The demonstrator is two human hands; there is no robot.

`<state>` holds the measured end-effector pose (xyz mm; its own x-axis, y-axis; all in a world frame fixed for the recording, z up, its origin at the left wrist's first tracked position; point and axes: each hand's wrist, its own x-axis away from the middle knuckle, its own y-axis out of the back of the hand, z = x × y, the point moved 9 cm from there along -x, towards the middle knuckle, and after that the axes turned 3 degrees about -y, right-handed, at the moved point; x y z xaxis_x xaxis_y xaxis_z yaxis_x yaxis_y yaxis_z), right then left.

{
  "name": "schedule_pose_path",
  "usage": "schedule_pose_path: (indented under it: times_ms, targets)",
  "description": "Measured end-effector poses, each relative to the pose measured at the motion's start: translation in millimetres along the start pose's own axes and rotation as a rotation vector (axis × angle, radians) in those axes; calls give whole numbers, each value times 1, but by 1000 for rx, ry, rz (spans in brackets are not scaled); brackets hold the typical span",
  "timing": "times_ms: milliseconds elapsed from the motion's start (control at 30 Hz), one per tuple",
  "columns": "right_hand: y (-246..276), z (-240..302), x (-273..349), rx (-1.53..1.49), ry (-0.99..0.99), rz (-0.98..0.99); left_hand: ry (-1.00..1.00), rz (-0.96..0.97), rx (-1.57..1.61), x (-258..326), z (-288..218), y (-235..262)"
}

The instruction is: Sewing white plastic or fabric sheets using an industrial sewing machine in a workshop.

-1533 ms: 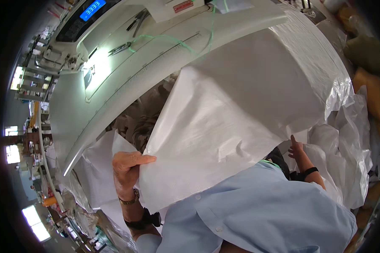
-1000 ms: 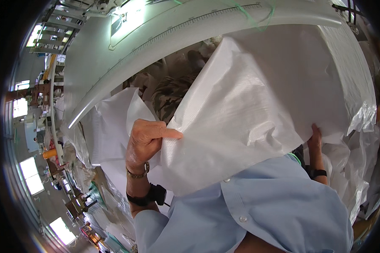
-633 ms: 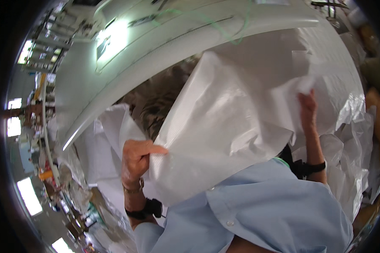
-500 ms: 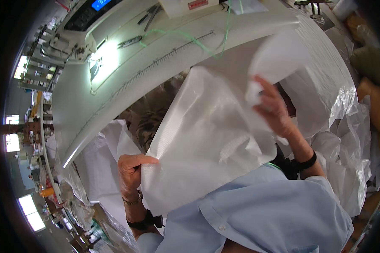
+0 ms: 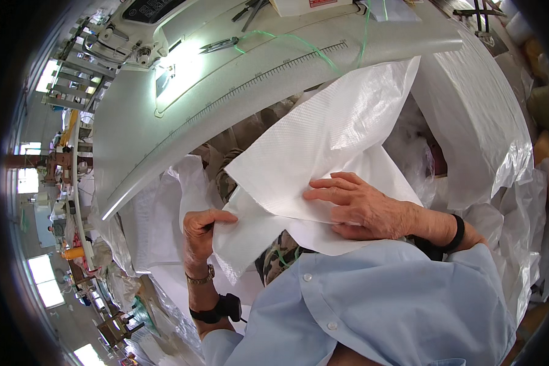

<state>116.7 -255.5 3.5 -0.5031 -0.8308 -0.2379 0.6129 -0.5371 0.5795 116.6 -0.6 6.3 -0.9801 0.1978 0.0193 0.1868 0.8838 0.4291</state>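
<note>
A white woven plastic sheet lies folded over itself across my lap, one corner reaching up toward the table edge. My left hand pinches the sheet's left edge between thumb and fingers. Against the upper layer rests my right hand, its fingers spread out; its thumb is partly hidden. Camouflage-patterned cloth shows between the sheet's lower edges and my blue shirt.
Beyond the sheet, a pale sewing table has a ruler scale along its edge. Thread snips, green thread and a brightly lit sewing machine are on it. More white plastic sheeting drapes at the right.
My right hand has come down and left from the raised sheet onto its surface. The sheet has turned from one spread panel into a folded shape. My left hand keeps its pinch.
</note>
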Motion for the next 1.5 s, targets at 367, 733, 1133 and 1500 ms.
schedule_pose_path:
  times_ms: [367, 733, 1133, 1500]
  targets:
    - [-7, -3, -9, -7, 10, 2, 30, -7, -10, 9, 19, 3]
    - [-1, -67, 1, -824, -618, -88, 59, -74, -192, 13, 0, 4]
    - [90, -36, 13, -877, -361, -595, 81, 4, 118, 24, -11, 31]
    - [114, -70, 65, -881, -347, -1009, 61, 9, -197, 44, -18, 23]
